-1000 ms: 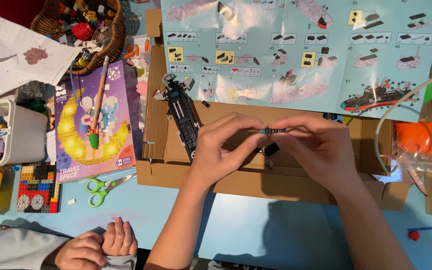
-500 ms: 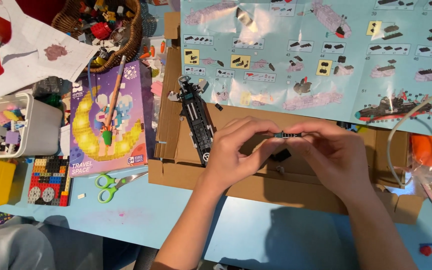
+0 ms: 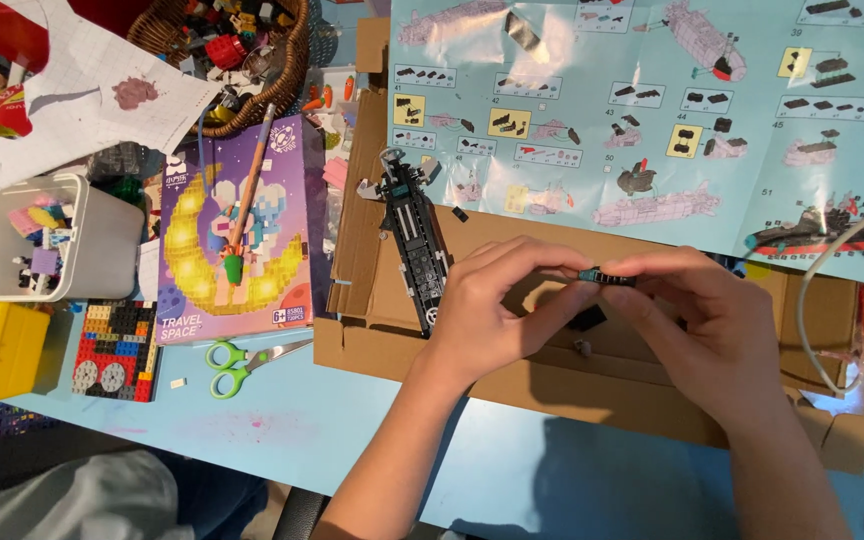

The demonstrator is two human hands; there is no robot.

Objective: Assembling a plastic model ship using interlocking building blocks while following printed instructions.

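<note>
i had a small dark brick piece (image 3: 607,275) pinched between the fingertips of my left hand (image 3: 497,315) and my right hand (image 3: 697,325), both closed on it, held just above the flattened cardboard box (image 3: 552,385) near the centre of the view. the half-built dark ship model (image 3: 415,240) lay on that cardboard at about 10 o'clock from my hands, close but not touching them. the likeliest slip, i judged, was the piece popping out of so light a pinch if i pressed unevenly; it could have dropped into the dark gap under my fingers or bounced off onto the blue table (image 3: 352,420). a careless left elbow could also have nudged the model. the instruction sheet (image 3: 652,120) lay at 12 o'clock, its right side cut off by the frame. my fingers hid most of the piece, so i could not tell whether it was one brick or two being joined, and another small dark part (image 3: 587,318) under my palms was too shadowed to make out. green scissors (image 3: 237,362) lay well off at 9 o'clock.
</note>
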